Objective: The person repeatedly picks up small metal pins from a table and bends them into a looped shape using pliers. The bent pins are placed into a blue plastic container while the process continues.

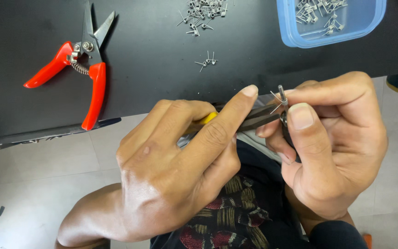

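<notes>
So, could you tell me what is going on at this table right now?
A person is working on a tiny wire coil just off the edge of a black table. The left hand grips yellow-handled pliers, whose tips meet the coil. The right hand holds a thin rod with the coil on it. On the table lie red-handled snips, loose coils and a blue tray holding more.
</notes>
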